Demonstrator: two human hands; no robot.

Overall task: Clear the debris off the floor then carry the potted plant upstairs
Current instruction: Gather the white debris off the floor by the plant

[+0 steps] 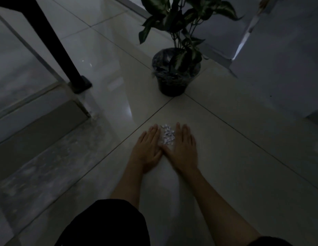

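Observation:
A small heap of pale debris bits (pixel 166 134) lies on the glossy tiled floor (pixel 225 157). My left hand (pixel 147 150) lies flat on the tile just left of the heap, fingers together. My right hand (pixel 183 148) lies flat on its right side, so the heap sits between the two palms. Both thumbs meet below the heap. Neither hand holds anything. Farther ahead stands the potted plant (pixel 176 75), a dark round pot with crumpled wrap at its rim and variegated green leaves above.
A black slanted metal post with a foot plate (pixel 80 84) stands at the left, beside a stair step edge (pixel 48 121). A pale wall corner (pixel 243 41) rises behind the plant. My dark-clothed knees fill the bottom edge. The light is dim.

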